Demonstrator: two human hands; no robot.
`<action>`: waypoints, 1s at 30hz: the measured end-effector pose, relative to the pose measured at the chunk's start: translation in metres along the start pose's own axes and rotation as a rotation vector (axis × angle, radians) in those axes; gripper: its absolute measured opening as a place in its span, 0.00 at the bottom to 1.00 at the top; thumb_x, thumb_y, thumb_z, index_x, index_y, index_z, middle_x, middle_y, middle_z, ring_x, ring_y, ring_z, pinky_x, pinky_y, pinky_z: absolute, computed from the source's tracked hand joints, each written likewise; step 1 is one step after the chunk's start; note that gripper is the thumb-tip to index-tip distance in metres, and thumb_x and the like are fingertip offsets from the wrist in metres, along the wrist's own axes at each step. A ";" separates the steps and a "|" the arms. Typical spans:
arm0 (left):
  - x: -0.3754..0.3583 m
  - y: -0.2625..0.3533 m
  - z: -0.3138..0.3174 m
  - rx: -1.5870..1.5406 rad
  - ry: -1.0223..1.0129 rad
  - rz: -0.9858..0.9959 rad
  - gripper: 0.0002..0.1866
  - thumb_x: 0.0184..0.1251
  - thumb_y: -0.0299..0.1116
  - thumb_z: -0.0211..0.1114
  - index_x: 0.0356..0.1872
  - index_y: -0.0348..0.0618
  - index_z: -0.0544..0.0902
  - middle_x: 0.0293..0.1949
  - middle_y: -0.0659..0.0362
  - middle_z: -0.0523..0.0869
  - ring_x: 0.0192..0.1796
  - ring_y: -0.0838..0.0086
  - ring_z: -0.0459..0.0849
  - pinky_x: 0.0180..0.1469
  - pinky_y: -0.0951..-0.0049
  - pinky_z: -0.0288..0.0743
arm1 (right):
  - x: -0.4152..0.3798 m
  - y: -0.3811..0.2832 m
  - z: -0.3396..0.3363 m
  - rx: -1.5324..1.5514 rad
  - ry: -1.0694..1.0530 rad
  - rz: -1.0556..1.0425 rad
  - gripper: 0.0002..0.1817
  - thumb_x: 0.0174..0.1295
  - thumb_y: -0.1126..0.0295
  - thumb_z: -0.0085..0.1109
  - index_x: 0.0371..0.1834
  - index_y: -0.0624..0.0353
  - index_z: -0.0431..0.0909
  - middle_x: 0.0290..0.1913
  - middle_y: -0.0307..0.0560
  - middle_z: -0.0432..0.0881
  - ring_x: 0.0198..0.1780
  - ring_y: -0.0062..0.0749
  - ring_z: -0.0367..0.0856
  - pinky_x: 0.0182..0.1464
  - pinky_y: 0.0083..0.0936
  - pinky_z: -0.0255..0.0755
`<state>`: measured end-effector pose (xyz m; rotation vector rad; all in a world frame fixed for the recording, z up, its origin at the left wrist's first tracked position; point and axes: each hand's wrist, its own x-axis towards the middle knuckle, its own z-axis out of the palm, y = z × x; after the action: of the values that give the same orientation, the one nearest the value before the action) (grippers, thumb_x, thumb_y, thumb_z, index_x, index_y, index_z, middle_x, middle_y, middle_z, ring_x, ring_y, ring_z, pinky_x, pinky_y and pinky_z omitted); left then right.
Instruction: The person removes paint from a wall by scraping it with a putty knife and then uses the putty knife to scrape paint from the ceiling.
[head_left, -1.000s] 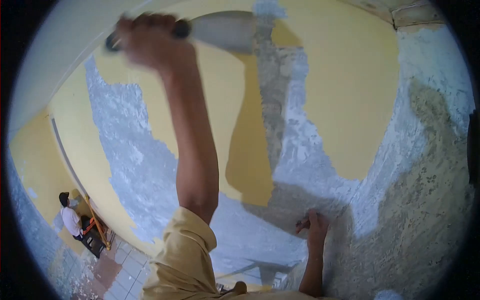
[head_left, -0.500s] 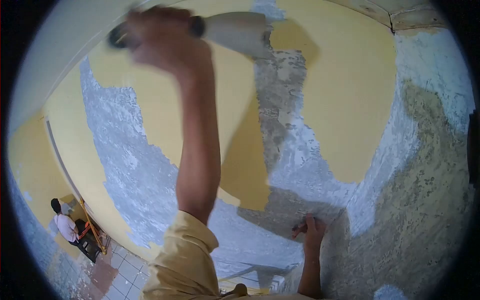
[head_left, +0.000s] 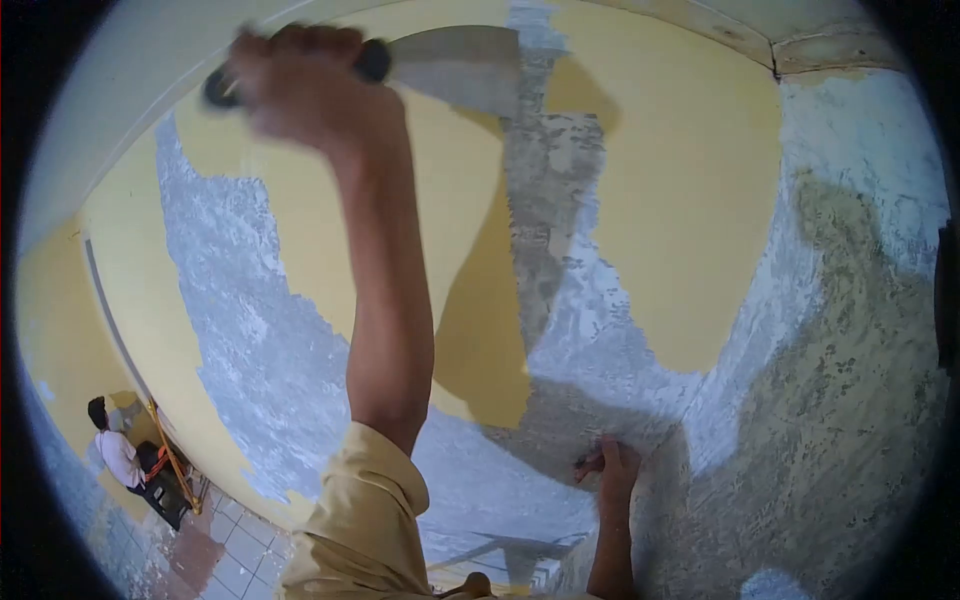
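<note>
My left hand [head_left: 300,90] is raised at the upper left, blurred by motion, with its fingers wrapped round the black handle of a wide scraper [head_left: 460,70]. The blade points right, its edge at a grey strip of bared wall [head_left: 545,190] between areas of yellow paint. Lower down, near the corner, my right hand [head_left: 615,465] rests against the grey wall, its fingers apart as far as they show. I see no tool in it.
Yellow paint [head_left: 690,200] covers much of the facing wall, with a large grey patch [head_left: 240,300] to the left. A rough side wall [head_left: 850,400] meets it at right. At lower left a co-worker [head_left: 120,455] sits beside an orange-yellow frame [head_left: 175,460] on the tiled floor.
My left hand and the scraper have shifted slightly left in view. The whole scene has shifted a little left too, and my right hand stays at the same spot on the wall.
</note>
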<state>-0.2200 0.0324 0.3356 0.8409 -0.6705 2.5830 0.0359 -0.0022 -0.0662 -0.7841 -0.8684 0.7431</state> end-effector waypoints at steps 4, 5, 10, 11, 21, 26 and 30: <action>-0.008 -0.014 0.012 0.107 -0.016 -0.028 0.11 0.65 0.39 0.46 0.24 0.49 0.61 0.16 0.64 0.60 0.16 0.75 0.61 0.19 0.74 0.60 | -0.006 -0.002 0.005 -0.036 0.056 -0.003 0.19 0.65 0.66 0.52 0.17 0.65 0.75 0.15 0.46 0.75 0.11 0.32 0.74 0.13 0.30 0.71; 0.008 -0.006 0.003 0.063 -0.098 0.104 0.10 0.65 0.38 0.46 0.24 0.49 0.62 0.15 0.63 0.60 0.16 0.74 0.63 0.19 0.73 0.62 | -0.003 -0.001 0.005 -0.039 0.042 -0.004 0.19 0.65 0.66 0.52 0.17 0.65 0.75 0.15 0.46 0.75 0.11 0.32 0.74 0.13 0.30 0.71; -0.002 -0.011 0.001 0.037 -0.010 -0.132 0.10 0.65 0.39 0.47 0.27 0.47 0.64 0.16 0.64 0.60 0.16 0.74 0.59 0.19 0.74 0.59 | -0.007 -0.007 0.011 -0.036 0.044 -0.016 0.20 0.65 0.65 0.51 0.16 0.65 0.74 0.14 0.45 0.74 0.11 0.30 0.74 0.12 0.30 0.70; 0.007 -0.001 -0.010 -0.018 -0.036 -0.016 0.10 0.65 0.38 0.47 0.28 0.45 0.64 0.17 0.64 0.61 0.17 0.74 0.60 0.19 0.73 0.58 | -0.005 -0.008 0.010 -0.042 0.034 -0.023 0.20 0.65 0.65 0.51 0.16 0.65 0.74 0.14 0.45 0.74 0.11 0.30 0.74 0.12 0.30 0.70; 0.014 0.006 -0.021 -0.111 -0.178 -0.038 0.10 0.64 0.37 0.48 0.29 0.42 0.66 0.18 0.59 0.69 0.15 0.72 0.69 0.20 0.70 0.67 | -0.004 0.000 0.003 -0.060 0.074 0.009 0.21 0.65 0.63 0.52 0.16 0.65 0.73 0.12 0.48 0.74 0.09 0.33 0.73 0.18 0.30 0.73; 0.012 -0.017 -0.012 0.009 -0.132 0.103 0.09 0.65 0.35 0.50 0.35 0.40 0.70 0.19 0.57 0.75 0.17 0.69 0.74 0.21 0.70 0.70 | -0.007 0.004 0.008 -0.026 0.111 0.026 0.22 0.65 0.62 0.51 0.15 0.65 0.72 0.12 0.48 0.73 0.09 0.33 0.73 0.17 0.30 0.73; -0.020 -0.019 0.016 0.106 -0.025 0.035 0.10 0.63 0.37 0.49 0.30 0.41 0.66 0.15 0.60 0.69 0.15 0.72 0.69 0.21 0.72 0.65 | -0.010 0.002 0.006 -0.084 0.122 -0.004 0.21 0.65 0.63 0.50 0.15 0.64 0.71 0.11 0.48 0.73 0.09 0.34 0.73 0.16 0.30 0.71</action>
<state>-0.1888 0.0362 0.3402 0.9033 -0.5641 2.6631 0.0254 -0.0070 -0.0691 -0.8929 -0.7948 0.6514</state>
